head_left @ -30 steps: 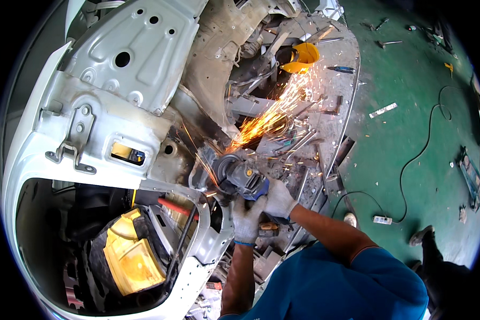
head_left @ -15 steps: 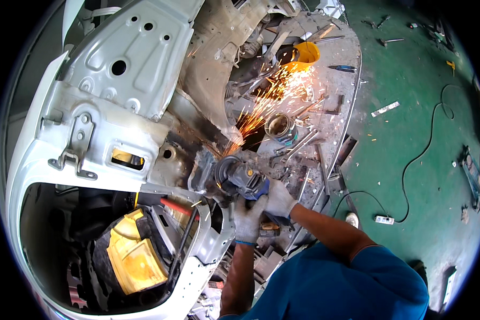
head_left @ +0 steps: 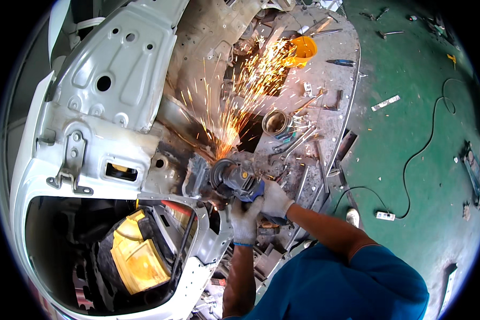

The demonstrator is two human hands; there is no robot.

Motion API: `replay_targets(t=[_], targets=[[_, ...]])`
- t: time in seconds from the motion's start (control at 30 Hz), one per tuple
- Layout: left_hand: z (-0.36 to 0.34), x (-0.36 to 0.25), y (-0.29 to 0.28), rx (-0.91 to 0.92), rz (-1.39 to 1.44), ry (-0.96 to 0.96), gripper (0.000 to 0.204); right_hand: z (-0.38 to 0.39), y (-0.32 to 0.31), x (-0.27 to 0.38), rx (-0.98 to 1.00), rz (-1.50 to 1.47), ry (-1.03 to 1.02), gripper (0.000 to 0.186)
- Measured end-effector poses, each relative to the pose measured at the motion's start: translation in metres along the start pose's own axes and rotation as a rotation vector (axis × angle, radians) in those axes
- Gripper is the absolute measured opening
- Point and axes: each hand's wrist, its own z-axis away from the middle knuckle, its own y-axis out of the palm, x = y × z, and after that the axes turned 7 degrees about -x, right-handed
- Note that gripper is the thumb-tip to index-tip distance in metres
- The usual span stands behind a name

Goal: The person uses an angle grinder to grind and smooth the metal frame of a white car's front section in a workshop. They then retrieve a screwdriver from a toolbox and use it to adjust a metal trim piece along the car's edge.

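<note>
Both my hands wear pale work gloves and grip an angle grinder [head_left: 241, 181]. My left hand [head_left: 245, 223] is wrapped round its near side; my right hand [head_left: 276, 200] closes round the blue body, hiding part of it. The grinder's dark disc [head_left: 219, 173] meets the edge of the pale car body [head_left: 120, 133] beside a cut, greyish metal bracket [head_left: 196, 175]. Orange sparks [head_left: 229, 128] fan away from the disc, up toward a yellow container [head_left: 304, 52]. The exact contact point is hidden by the glare.
On the grey platform [head_left: 340, 53] lie a round can [head_left: 276, 123], several hand tools and metal scraps. A black cable [head_left: 418, 160] runs over the green floor to a white power strip [head_left: 385, 215]. A yellow foam block [head_left: 138, 258] sits inside the car opening.
The spark stream has widened and spreads further up and left. The car body has shifted slightly left and down in view. Both hands still hold the grinder, with its disc a little lower.
</note>
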Motion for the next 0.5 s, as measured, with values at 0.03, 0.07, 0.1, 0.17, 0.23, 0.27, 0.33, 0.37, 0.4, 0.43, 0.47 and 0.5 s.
replay_targets(t=[0.03, 0.07, 0.1, 0.17, 0.23, 0.27, 0.33, 0.37, 0.4, 0.43, 0.47, 0.5], targets=[[-0.001, -0.002, -0.001, -0.003, 0.019, -0.021, 0.04, 0.0, 0.0, 0.0, -0.003, -0.015, 0.002, 0.055], [0.001, -0.019, 0.004, 0.003, 0.039, -0.051, 0.039, -0.003, 0.002, -0.005, -0.025, -0.026, -0.036, 0.055], [0.003, -0.029, 0.006, 0.003, 0.061, -0.08, 0.039, -0.007, 0.0, -0.006, -0.009, -0.008, -0.048, 0.055], [0.0, -0.029, 0.007, 0.003, 0.101, -0.127, 0.04, -0.018, -0.003, -0.006, 0.025, 0.028, -0.084, 0.055], [0.001, -0.038, 0.013, -0.009, 0.078, -0.085, 0.04, -0.016, -0.003, -0.009, 0.017, -0.013, -0.08, 0.054], [0.001, -0.03, 0.01, 0.005, 0.046, -0.005, 0.04, -0.012, -0.001, -0.009, 0.016, -0.038, -0.078, 0.053], [0.004, -0.016, 0.01, -0.046, 0.081, -0.073, 0.041, -0.006, -0.01, 0.012, 0.051, -0.091, 0.0, 0.048], [0.005, -0.018, 0.014, -0.057, 0.101, -0.11, 0.042, -0.009, -0.013, 0.011, 0.081, -0.075, -0.032, 0.047], [0.004, -0.024, 0.015, -0.046, 0.047, -0.12, 0.05, -0.014, -0.016, 0.01, 0.111, -0.06, -0.063, 0.045], [0.006, -0.033, 0.019, -0.05, 0.025, -0.139, 0.05, -0.018, -0.019, 0.009, 0.141, -0.045, -0.095, 0.044], [0.007, -0.046, 0.022, -0.065, 0.003, -0.157, 0.049, -0.023, -0.023, 0.019, 0.166, -0.016, -0.118, 0.042], [0.007, -0.053, 0.023, -0.081, -0.019, -0.174, 0.049, -0.022, -0.024, 0.027, 0.168, -0.117, -0.07, 0.043]])
